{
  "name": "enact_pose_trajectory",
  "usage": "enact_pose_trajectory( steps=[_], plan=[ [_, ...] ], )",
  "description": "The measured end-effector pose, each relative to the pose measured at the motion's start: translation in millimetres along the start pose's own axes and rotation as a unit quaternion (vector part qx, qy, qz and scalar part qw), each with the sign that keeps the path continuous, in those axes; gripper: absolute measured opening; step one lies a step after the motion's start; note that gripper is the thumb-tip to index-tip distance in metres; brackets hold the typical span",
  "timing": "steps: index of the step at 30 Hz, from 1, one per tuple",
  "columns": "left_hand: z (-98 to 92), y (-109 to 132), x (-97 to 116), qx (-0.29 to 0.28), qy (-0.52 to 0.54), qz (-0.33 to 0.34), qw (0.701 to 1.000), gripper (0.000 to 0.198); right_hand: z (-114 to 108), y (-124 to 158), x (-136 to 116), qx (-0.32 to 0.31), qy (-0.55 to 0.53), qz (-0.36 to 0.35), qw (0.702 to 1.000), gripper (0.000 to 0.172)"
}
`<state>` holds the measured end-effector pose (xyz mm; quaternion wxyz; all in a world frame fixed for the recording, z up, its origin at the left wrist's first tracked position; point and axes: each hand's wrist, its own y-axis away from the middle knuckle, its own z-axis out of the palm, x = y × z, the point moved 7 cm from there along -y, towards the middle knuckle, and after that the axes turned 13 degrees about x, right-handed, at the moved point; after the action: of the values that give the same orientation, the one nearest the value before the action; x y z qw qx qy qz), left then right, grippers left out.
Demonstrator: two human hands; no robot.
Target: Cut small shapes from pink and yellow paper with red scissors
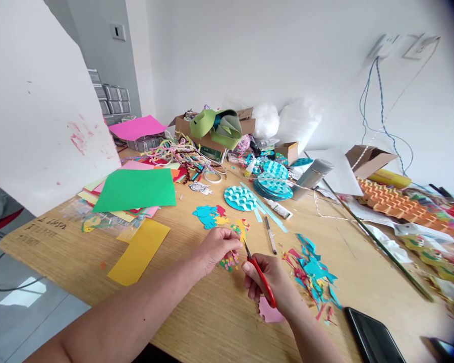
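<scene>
My right hand [267, 282] is closed round the red handles of a pair of scissors [263, 280], whose dark blades point up and away. The blade tips meet a small yellow paper piece [243, 233]. My left hand [221, 246] pinches that piece by its lower edge, thumb and fingers together. Small round paper bits [230, 262] lie beneath the left hand. Just beyond it are a blue cut-out [206, 216] and red and yellow ones. A pink paper piece [270, 311] lies partly under my right hand.
Blue and red scraps [318, 272] lie right of the hands, with a phone [373, 335] nearer the edge. A pen [270, 235] lies ahead. Yellow paper [139, 252] and green felt [136, 190] are left. Boxes and craft supplies stand behind; a green stick [378, 242] crosses the right side.
</scene>
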<state>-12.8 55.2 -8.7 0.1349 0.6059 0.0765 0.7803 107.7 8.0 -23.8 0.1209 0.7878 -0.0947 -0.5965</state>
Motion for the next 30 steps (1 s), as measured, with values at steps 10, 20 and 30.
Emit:
enact_pose_trajectory(
  steps=[10, 20, 30],
  plan=[
    [2.6, 0.4, -2.6, -0.024, 0.002, -0.016, 1.0, 0.019, -0.6, 1.9, -3.5, 0.0, 0.0, -0.008, 1.0, 0.048],
    [2.4, -2.0, -3.2, -0.041, -0.008, -0.019, 0.999, 0.015, -1.0, 1.7, -3.2, -0.007, -0.003, -0.006, 1.0, 0.046],
    [2.9, -0.9, -4.3, -0.043, -0.001, -0.026, 0.999, 0.018, -1.4, 1.8, -1.4, -0.003, -0.009, -0.002, 1.0, 0.045]
  ],
)
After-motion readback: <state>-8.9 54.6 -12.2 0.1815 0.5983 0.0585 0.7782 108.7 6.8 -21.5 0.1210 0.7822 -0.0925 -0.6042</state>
